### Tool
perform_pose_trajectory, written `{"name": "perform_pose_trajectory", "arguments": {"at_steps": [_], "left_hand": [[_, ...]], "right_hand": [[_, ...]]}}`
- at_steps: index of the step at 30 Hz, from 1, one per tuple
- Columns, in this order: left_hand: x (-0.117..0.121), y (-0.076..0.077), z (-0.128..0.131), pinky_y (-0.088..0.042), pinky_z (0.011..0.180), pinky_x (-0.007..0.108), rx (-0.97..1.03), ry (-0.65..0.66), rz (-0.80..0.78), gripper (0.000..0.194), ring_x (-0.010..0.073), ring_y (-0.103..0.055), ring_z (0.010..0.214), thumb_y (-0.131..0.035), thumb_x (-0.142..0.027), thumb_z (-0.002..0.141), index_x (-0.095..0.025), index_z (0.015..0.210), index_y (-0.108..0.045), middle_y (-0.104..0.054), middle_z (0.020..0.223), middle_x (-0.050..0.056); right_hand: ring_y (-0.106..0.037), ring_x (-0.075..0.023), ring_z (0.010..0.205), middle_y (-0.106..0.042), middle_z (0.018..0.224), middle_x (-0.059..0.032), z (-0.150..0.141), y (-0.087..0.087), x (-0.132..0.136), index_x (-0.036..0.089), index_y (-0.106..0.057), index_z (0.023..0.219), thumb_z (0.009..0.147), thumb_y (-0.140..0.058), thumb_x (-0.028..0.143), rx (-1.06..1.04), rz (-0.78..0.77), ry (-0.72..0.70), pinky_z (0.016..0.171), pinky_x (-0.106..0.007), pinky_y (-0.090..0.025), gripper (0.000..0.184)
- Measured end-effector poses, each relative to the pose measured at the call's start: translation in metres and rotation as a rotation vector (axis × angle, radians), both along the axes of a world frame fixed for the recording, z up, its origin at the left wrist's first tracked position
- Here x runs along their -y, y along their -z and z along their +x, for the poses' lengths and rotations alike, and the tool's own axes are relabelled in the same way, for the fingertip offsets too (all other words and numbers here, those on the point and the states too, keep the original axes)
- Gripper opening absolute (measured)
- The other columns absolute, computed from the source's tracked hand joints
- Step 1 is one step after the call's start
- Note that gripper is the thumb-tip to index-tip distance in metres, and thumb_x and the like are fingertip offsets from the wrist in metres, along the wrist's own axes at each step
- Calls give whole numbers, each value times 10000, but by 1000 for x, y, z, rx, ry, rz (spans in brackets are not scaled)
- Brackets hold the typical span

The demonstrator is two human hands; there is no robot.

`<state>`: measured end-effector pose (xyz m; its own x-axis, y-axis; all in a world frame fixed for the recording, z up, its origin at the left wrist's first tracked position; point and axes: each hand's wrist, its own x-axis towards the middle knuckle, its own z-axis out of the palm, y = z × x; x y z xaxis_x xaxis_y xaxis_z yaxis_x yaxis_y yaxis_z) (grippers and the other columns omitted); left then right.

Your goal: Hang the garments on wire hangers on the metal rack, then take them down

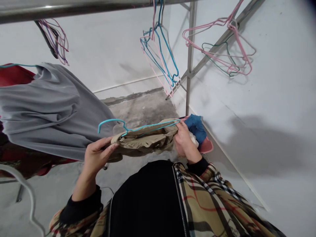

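Note:
A khaki garment (145, 141) is stretched sideways between my two hands in front of my body. My left hand (98, 151) pinches its left edge between thumb and fingers. At the other end my right hand (182, 135) is closed on the garment's edge, together with the end of a light-blue wire hanger (153, 125). The hanger lies along the garment's opening, with its hook (111, 121) pointing left above my left hand. Folds of cloth hide part of the hanger's lower wire.
A metal rail (74, 11) crosses overhead, with blue and pink hangers (160, 56) on it. Pink and green hangers (222, 49) hang from a brace at right. Grey cloth (54, 108) hangs at left. A pink basin (206, 146) with a blue cloth (196, 126) is beyond my right hand.

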<state>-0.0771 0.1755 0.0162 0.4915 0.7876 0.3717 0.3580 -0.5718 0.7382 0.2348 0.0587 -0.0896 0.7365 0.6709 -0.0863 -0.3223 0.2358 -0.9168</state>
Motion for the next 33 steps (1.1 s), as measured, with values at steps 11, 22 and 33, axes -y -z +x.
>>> {"name": "perform_pose_trajectory", "arguments": {"at_steps": [11,22,33], "left_hand": [[-5,25,-12,-442,557,221,-291,-101,103,298,126,-592,569,-591,-426,824,-227,968,-759,-663,649,-1],[-22,31,-13,-567,792,322,65,-169,-106,292,219,-705,805,-688,-426,705,-181,857,-741,-766,851,46],[-20,21,9,-585,740,326,118,-90,-204,320,216,-708,754,-710,-460,678,-176,812,-775,-773,852,63]], "right_hand": [[-552,-114,744,-601,835,11,7,-39,25,199,-597,937,811,-625,368,372,-101,72,713,-234,-464,213],[-555,-235,1140,-603,1212,-93,20,-85,35,246,-606,1248,860,-629,448,1217,-184,-227,988,-405,-435,438],[-656,-197,914,-737,998,-60,5,-88,15,238,-695,1066,995,-373,376,1469,-145,-399,805,-331,-480,357]]}}
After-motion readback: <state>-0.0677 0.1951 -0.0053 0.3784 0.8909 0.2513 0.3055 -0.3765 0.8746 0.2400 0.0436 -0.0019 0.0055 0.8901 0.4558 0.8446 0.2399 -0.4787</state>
